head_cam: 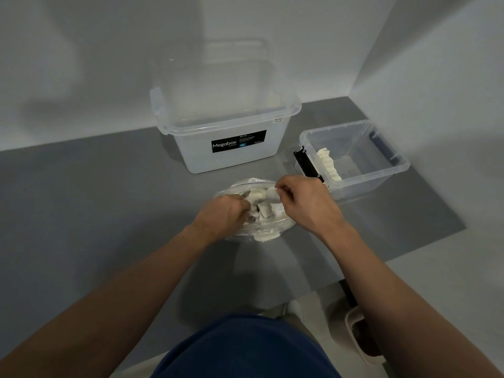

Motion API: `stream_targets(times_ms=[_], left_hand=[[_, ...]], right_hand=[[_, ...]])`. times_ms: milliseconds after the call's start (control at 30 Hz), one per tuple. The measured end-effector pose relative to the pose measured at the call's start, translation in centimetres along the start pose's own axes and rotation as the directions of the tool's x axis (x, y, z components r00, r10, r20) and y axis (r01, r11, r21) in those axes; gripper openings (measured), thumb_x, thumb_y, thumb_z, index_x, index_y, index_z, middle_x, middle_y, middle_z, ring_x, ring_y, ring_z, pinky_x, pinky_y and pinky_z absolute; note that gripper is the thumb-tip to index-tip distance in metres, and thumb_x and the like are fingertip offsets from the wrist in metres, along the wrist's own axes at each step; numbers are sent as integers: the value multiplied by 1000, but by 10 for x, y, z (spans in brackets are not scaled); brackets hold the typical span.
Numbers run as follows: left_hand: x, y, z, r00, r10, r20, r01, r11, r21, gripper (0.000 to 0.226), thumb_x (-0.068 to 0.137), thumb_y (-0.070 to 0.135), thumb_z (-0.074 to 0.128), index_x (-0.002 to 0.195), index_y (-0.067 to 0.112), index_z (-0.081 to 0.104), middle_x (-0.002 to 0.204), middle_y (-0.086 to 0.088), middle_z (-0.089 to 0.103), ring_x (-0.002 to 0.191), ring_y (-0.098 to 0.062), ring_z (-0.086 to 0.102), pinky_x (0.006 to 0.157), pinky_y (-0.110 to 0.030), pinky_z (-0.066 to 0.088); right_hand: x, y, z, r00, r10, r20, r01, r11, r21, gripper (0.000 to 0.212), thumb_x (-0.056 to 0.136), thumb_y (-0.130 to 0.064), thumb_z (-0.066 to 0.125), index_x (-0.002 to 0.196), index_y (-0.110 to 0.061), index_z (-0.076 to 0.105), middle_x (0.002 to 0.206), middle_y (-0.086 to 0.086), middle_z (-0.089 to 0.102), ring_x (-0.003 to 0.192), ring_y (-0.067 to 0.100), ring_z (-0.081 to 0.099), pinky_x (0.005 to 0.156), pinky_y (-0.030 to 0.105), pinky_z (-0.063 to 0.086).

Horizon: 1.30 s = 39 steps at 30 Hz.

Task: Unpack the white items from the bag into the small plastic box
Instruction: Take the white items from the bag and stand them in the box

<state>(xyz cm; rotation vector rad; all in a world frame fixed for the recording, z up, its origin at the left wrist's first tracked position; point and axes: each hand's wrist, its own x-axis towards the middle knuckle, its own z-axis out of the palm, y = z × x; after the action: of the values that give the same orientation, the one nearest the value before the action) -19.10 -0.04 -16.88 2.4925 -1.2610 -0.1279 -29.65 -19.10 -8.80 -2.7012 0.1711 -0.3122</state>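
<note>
Head view: both forearms reach forward over the grey counter [109,214] and meet at a clear plastic bag [255,230] lying in front of the person.
Left hand [221,216]: knuckles up, fingers curled into the bag's mouth among the white items [263,208]; whether it grips one of them or the bag's film I cannot tell.
Right hand [305,203]: wrist bent inward, thumb and fingertips pinched closed on the top of a white item [272,195] at the bag's far rim.
Bag: open toward the far side, slumped flat on the counter, white items heaped inside and one showing through the near edge.
Small plastic box [392,170]: clear, open-topped, to the right of the bag and just beyond the right hand; a row of white pieces [328,165] lies along its left inner wall, and a black latch [306,165] hangs on the left end.
Large box [231,154]: translucent, labelled Megabox, stands behind the bag, apart from it.
Edges: the small box sits close to the right wall [436,77]; the counter's right edge runs just past it.
Open room: bare counter stretches wide to the left of the bag.
</note>
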Motion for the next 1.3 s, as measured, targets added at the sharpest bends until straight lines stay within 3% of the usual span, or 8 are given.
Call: stream_targets(times_ms=[100, 133, 233, 367, 733, 967, 1100, 1300], left_hand=[[-9, -1, -15, 977, -190, -96, 147, 928, -342, 11, 91, 27, 66, 93, 20, 75, 85, 7, 74, 76, -10, 67, 69, -13, 47], [-12, -1, -20, 952, -296, -74, 211, 814, -541, 8, 89, 24, 70, 93, 18, 75, 85, 5, 75, 76, -9, 68, 72, -12, 49], [-18, 6, -35, 873, -461, 162, 262, 163, -951, 9, 90, 12, 70, 97, 7, 72, 91, -13, 74, 85, -21, 71, 79, -27, 60], [-16, 17, -52, 882, -436, 180, 161, -80, -984, 11, 95, 9, 61, 100, 4, 69, 90, -7, 74, 87, -18, 71, 81, -24, 59], [12, 56, -73, 927, -370, 63, 67, -1, -998, 26, 96, 9, 59, 121, 4, 64, 110, -23, 68, 96, -28, 65, 89, -43, 55], [49, 90, -74, 893, -449, 13, 58, 86, -995, 17, 94, 15, 65, 107, 7, 72, 103, -18, 73, 100, -37, 69, 83, -47, 59], [72, 103, -72, 854, -519, -17, 25, 74, -997, 14, 94, 11, 64, 104, 6, 72, 102, -14, 74, 97, -26, 70, 80, -33, 60], [99, 121, -67, 845, -533, -56, 20, 135, -991, 15, 96, 15, 61, 105, 11, 73, 102, -13, 73, 95, -25, 70, 86, -45, 58]], right_hand=[[0, 0, -4, 1000, -26, -16, 26, 999, 29, 12, 95, -18, 61, 97, -14, 72, 93, -2, 72, 83, 19, 66, 76, 40, 55], [0, -1, -6, 999, -39, -11, 39, 998, 43, 11, 94, -17, 62, 97, -15, 72, 95, -2, 71, 85, 16, 66, 78, 37, 55], [0, -6, -9, 995, -90, 43, 82, 985, 154, 8, 92, -16, 68, 96, -17, 75, 107, -6, 70, 92, 7, 65, 84, 29, 56], [3, -14, -7, 982, -121, 144, 70, 946, 318, 8, 91, -19, 71, 95, -23, 77, 131, -8, 65, 105, 4, 66, 92, 23, 56], [11, -6, -28, 992, -118, -51, 128, 932, 339, 9, 87, -13, 74, 94, -16, 80, 95, -10, 73, 88, 5, 68, 82, 23, 56], [18, 28, -69, 981, -190, -49, 196, 955, 223, 7, 87, -18, 74, 92, -19, 79, 90, -10, 71, 81, 5, 65, 77, 24, 54], [32, 79, -109, 985, -96, -142, 124, 971, 202, 8, 90, -21, 75, 95, -22, 79, 90, -10, 72, 78, 4, 66, 77, 18, 52], [67, 160, -140, 992, 39, -121, -26, 993, 112, 10, 93, -22, 71, 97, -21, 79, 93, -10, 76, 82, 3, 68, 81, 13, 51]])
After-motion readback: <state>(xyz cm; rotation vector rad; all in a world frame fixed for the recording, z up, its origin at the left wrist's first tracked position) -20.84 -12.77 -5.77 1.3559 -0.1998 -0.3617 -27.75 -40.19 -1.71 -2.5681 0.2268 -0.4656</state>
